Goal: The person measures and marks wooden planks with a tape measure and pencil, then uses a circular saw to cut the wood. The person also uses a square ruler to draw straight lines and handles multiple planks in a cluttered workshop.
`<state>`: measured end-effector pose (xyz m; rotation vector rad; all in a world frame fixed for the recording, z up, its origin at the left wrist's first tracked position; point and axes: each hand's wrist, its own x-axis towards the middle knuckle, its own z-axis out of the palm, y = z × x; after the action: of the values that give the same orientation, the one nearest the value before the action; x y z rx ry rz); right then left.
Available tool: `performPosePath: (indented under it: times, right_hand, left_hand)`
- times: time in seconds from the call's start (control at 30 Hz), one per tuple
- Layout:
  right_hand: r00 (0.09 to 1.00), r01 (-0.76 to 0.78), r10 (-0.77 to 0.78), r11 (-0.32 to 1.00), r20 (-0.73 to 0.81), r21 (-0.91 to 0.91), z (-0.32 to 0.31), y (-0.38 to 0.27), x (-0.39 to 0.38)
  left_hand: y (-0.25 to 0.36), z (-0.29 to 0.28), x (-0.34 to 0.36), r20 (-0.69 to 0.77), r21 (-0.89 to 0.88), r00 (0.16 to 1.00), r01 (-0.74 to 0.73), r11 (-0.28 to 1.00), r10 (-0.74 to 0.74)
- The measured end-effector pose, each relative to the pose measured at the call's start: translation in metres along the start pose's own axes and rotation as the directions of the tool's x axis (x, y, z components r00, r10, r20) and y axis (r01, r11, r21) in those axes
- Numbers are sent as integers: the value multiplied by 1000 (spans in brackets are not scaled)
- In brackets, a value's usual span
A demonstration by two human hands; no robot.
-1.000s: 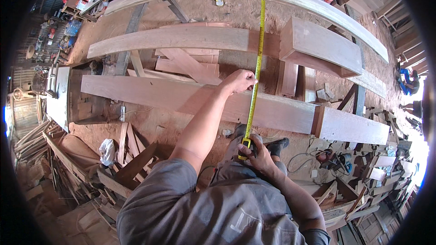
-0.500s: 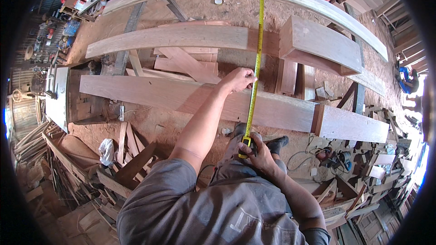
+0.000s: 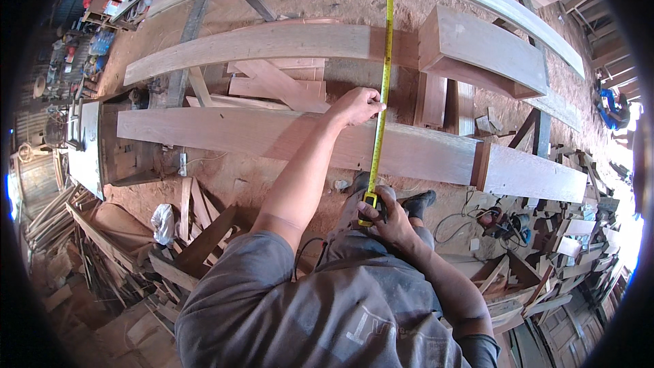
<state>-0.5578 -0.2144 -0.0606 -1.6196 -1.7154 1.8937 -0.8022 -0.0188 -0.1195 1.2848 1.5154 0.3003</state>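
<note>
Over boards (image 3: 426, 155), left fingers (image 3: 372, 95) pinch yellow tape (image 3: 377, 143) edgewise; right fingers (image 3: 387, 195) clasp its case (image 3: 369, 199).

Reddish-brown dirt floor (image 3: 351, 3) spreads out around us, with a heap of rough brown scrap timber (image 3: 102, 259) at near left. An open, white-sided wooden cabinet (image 3: 86, 143) stands at left; harsh white daylight (image 3: 632, 197) glares in from the right.

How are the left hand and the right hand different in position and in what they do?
The left hand is stretched away from the body; the right hand is close to it. The left hand is curled at the left edge of the yellow blade, while the right hand holds the case. Both hands are bare and at the same tape measure.
</note>
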Motion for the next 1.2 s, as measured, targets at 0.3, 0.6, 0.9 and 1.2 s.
performPosePath:
  times: [0.3, 0.6, 0.9, 1.2]
  right_hand:
    - [982, -182, 166, 956, 89, 230, -7, -39, -5]
    - [994, -105, 104, 993, 24, 60, 1, -9, 2]
    - [986, -160, 157, 986, 58, 54, -1, -4, 3]
    - [984, -173, 170, 984, 60, 49, -3, -15, 3]
  left_hand:
    - [0, 5, -41, -55, 462, 998, 34, 886, -10]
    - [5, 7, -56, -69, 414, 997, 70, 908, -46]
    - [-2, 12, -55, -90, 454, 995, 10, 891, 35]
    - [-10, 16, -55, -137, 464, 986, -21, 885, 96]
